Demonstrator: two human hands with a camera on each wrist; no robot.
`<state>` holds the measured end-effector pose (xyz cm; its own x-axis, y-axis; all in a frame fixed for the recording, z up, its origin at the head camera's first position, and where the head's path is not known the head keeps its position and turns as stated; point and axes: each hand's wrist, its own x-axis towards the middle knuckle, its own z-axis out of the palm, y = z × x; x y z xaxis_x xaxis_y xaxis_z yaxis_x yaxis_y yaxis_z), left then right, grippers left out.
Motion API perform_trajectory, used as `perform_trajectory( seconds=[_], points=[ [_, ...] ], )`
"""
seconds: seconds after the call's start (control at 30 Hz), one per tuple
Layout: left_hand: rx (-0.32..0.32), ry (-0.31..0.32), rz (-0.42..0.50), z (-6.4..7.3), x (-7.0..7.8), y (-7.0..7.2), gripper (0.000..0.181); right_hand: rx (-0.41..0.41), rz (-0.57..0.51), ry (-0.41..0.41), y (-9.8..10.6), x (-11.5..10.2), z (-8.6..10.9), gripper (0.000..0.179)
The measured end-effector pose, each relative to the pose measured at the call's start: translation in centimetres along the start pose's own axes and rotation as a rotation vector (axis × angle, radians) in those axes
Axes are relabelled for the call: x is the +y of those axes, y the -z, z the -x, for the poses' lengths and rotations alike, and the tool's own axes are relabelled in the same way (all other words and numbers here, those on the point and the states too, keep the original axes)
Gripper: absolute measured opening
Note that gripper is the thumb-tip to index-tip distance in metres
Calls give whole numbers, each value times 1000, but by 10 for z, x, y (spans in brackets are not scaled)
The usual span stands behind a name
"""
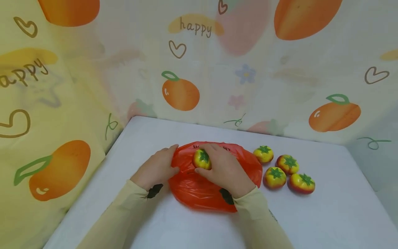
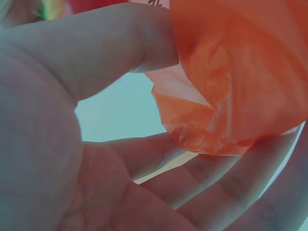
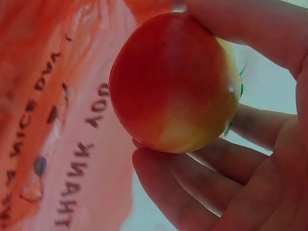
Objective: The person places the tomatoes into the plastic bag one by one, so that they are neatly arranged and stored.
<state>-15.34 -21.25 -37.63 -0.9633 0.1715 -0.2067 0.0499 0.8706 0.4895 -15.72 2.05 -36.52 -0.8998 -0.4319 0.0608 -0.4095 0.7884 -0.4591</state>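
Note:
A red plastic bag (image 1: 199, 193) with dark printed lettering lies on the table, spread out between both hands. At its left side my left hand (image 1: 157, 167) holds the edge of the bag, thumb and fingers curved about the thin film; in the left wrist view the film (image 2: 240, 82) hides the fingertips. Over the bag my right hand (image 1: 225, 169) grips a red-and-yellow tomato (image 3: 173, 86) with a green star-shaped top, between thumb and fingers. The print on the bag, "THANK YOU", shows beside the tomato in the right wrist view.
Right of the bag sit several more tomatoes (image 1: 275, 178) in a loose group on the white table (image 1: 339, 214). A cloth backdrop (image 1: 211, 76) printed with oranges, hearts and "happy" rises behind the table and on its left.

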Motion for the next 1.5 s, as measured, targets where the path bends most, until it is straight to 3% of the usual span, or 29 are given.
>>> perform_trajectory(
  seconds=[0.17, 0.5, 0.8, 1.5],
  points=[
    [8, -19, 2, -2, 3, -2, 79, -34, -18, -31, -11, 3, -6, 73],
    [7, -8, -7, -1, 1, 1, 79, -109, 2, -13, -36, 8, -21, 72],
    [11, -39, -18, 0, 10, -2, 77, -110, 3, -47, -44, 16, -25, 72],
    [10, -24, -30, 2, 6, -4, 77, -144, 13, -55, -55, 20, -29, 75]
  ],
)
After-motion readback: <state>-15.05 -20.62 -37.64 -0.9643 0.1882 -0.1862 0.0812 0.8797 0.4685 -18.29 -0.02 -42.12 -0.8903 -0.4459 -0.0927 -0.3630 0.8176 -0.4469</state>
